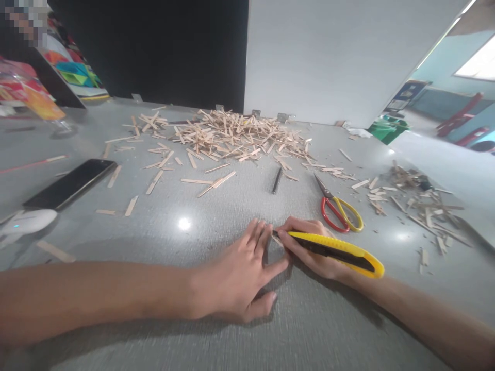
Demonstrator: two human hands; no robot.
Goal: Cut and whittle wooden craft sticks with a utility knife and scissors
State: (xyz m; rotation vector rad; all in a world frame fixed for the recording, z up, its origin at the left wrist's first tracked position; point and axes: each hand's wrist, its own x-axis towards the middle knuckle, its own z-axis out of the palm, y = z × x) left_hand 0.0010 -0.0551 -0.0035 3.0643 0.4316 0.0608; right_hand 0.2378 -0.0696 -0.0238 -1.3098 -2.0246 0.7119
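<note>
Many wood sticks (228, 135) on grey tabletop (135, 239); black panel (174, 49) behind.

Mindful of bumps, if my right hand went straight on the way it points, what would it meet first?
Likely your left hand, close ahead of the cutter; the exact gap is unclear.

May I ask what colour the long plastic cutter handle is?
Cutter handle: yellow with black; see head view.

On the left of the desk (154, 234), a phone (71, 181) lies just beside a small white gadget (36, 221), with a bottle (38, 98) behind them, and a green bin (385, 130) is far back on the right.
</note>
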